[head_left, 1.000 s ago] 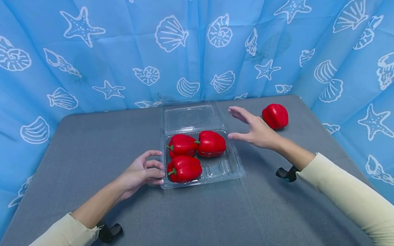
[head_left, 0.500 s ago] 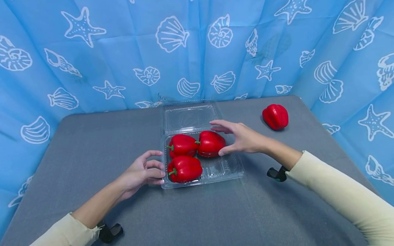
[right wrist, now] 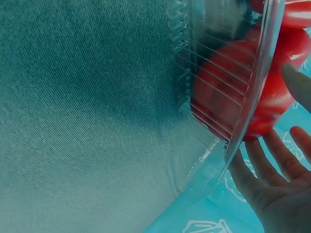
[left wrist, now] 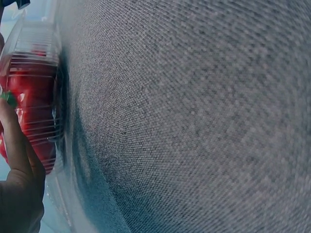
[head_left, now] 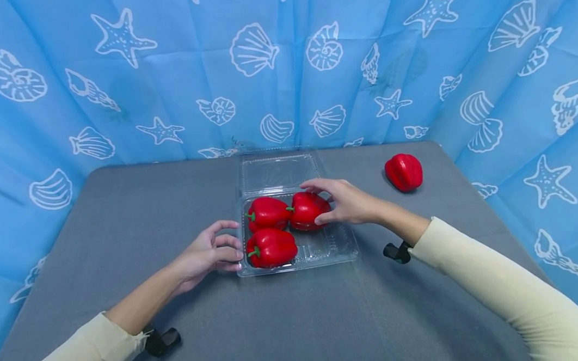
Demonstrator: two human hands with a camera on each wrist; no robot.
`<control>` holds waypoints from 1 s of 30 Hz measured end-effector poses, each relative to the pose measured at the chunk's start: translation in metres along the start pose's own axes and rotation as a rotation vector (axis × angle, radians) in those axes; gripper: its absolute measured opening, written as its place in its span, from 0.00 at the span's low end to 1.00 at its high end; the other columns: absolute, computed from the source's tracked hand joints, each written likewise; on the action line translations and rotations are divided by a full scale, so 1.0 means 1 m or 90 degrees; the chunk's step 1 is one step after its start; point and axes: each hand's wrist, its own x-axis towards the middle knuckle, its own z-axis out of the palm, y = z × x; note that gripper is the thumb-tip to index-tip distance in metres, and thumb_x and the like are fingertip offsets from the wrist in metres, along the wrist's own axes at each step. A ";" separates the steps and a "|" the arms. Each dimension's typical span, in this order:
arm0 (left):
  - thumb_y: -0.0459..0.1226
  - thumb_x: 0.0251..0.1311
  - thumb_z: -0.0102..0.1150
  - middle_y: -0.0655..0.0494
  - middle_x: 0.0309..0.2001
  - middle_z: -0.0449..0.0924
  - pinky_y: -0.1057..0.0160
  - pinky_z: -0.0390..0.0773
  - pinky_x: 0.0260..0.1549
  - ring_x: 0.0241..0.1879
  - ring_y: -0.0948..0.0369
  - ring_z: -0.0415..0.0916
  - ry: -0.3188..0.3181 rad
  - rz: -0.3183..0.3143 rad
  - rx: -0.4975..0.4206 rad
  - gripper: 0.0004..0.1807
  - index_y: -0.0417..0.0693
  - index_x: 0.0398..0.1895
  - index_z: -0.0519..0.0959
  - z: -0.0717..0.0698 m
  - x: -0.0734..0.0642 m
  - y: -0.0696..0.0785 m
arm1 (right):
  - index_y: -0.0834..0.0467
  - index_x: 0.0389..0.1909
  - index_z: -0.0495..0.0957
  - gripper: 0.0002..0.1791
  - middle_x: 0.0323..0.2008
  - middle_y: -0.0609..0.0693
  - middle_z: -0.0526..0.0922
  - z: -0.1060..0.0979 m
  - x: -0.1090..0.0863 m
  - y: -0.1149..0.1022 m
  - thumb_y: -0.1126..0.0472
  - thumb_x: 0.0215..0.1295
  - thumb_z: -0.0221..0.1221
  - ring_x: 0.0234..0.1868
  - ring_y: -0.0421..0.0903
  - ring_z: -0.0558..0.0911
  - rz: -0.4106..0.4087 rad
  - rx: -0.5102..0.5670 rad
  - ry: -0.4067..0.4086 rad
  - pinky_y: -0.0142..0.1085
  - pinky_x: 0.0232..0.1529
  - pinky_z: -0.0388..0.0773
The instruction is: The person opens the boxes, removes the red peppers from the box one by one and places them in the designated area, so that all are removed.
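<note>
A clear plastic clamshell container (head_left: 322, 249) sits on the table with its lid folded back. In it lie three red bell peppers, one back left (head_left: 269, 211), one front left (head_left: 273, 248) and one back right (head_left: 306, 211). My right hand (head_left: 346, 202) is curled round the back right pepper, thumb on the near side and fingers on the far side. In the right wrist view the fingertips (right wrist: 251, 138) meet that pepper above the container's rim. My left hand (head_left: 207, 255) rests relaxed at the container's left side, its fingertips right at the rim.
Another red bell pepper (head_left: 403, 172) lies on the grey table (head_left: 277, 323), back right. The open lid (head_left: 280, 173) lies behind the container. A blue curtain with white shells (head_left: 283, 66) hangs along the table's back and sides. Each wrist wears a black camera mount.
My right hand has moved left from the container's right side onto the back right pepper, closing its fingers round it. The left hand and the peppers have stayed in place.
</note>
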 end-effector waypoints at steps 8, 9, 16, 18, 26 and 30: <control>0.32 0.64 0.61 0.49 0.45 0.77 0.57 0.83 0.46 0.41 0.55 0.81 -0.003 -0.001 -0.006 0.35 0.44 0.70 0.54 0.000 -0.001 0.000 | 0.60 0.68 0.67 0.41 0.61 0.56 0.74 -0.002 0.005 -0.005 0.67 0.52 0.73 0.60 0.53 0.74 0.022 -0.032 -0.044 0.45 0.53 0.81; 0.31 0.64 0.60 0.49 0.45 0.77 0.57 0.83 0.46 0.41 0.55 0.81 -0.003 0.000 -0.005 0.35 0.44 0.70 0.54 0.000 -0.001 0.000 | 0.60 0.68 0.67 0.41 0.61 0.56 0.74 -0.002 0.005 -0.005 0.67 0.52 0.73 0.60 0.53 0.74 0.024 -0.034 -0.047 0.45 0.53 0.81; 0.31 0.64 0.60 0.49 0.45 0.78 0.57 0.83 0.46 0.41 0.55 0.81 -0.007 0.004 -0.005 0.35 0.44 0.70 0.54 -0.001 -0.001 0.000 | 0.58 0.68 0.67 0.42 0.59 0.54 0.74 0.000 0.006 -0.008 0.65 0.51 0.74 0.59 0.52 0.74 0.033 -0.059 -0.044 0.43 0.49 0.82; 0.31 0.64 0.60 0.49 0.45 0.78 0.57 0.83 0.46 0.41 0.55 0.81 -0.007 0.003 -0.006 0.35 0.44 0.70 0.54 -0.001 -0.001 0.000 | 0.57 0.68 0.67 0.43 0.59 0.54 0.73 0.001 0.007 -0.008 0.64 0.50 0.74 0.59 0.51 0.73 0.036 -0.063 -0.045 0.43 0.49 0.82; 0.31 0.64 0.60 0.49 0.45 0.78 0.57 0.83 0.46 0.41 0.55 0.81 -0.009 -0.001 -0.008 0.35 0.44 0.70 0.54 -0.001 0.000 0.000 | 0.56 0.68 0.68 0.44 0.59 0.52 0.73 -0.007 0.008 -0.011 0.64 0.48 0.75 0.59 0.50 0.73 0.025 -0.063 -0.052 0.43 0.49 0.82; 0.31 0.64 0.60 0.49 0.45 0.78 0.57 0.83 0.46 0.41 0.55 0.81 -0.006 -0.003 -0.004 0.35 0.44 0.70 0.54 -0.001 0.000 0.000 | 0.56 0.68 0.68 0.44 0.59 0.51 0.75 -0.014 0.006 -0.014 0.64 0.47 0.76 0.59 0.49 0.74 0.015 -0.059 -0.054 0.42 0.49 0.82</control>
